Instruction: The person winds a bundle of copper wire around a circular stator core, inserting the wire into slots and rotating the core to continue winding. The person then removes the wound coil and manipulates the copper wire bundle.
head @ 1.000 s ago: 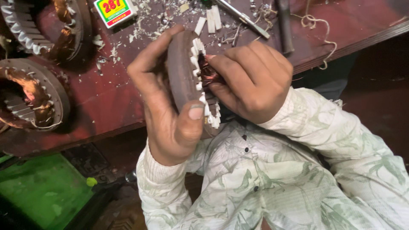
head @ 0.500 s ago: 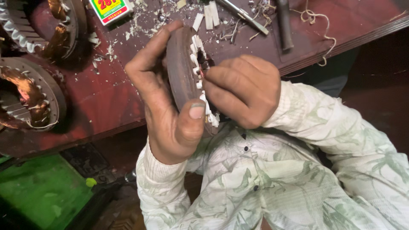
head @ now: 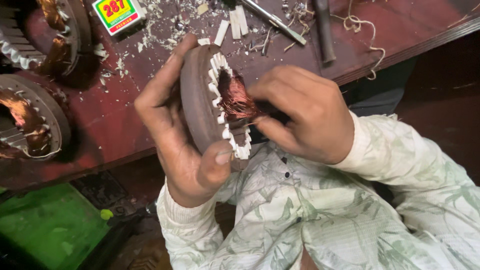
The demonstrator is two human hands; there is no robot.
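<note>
Careful: your left hand point(head: 185, 150) clamps stator ring point(head: 197, 105), thumb pressing rim. Your right hand point(head: 300, 117) pinches, seemingly, copper winding point(head: 235, 100); hard tug could snap wire or tear white slot paper point(head: 220, 75) beside pinch.

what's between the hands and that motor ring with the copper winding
Nothing visible. The left hand grips the ring directly, thumb on its lower edge, and the right hand has its fingers right on the copper winding. Both are in contact, above the table edge.

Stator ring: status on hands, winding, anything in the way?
Left hand grips stator ring on edge. Right hand fingers pinch into copper winding. Nothing blocking; spare stators off to the side on bench.
</note>
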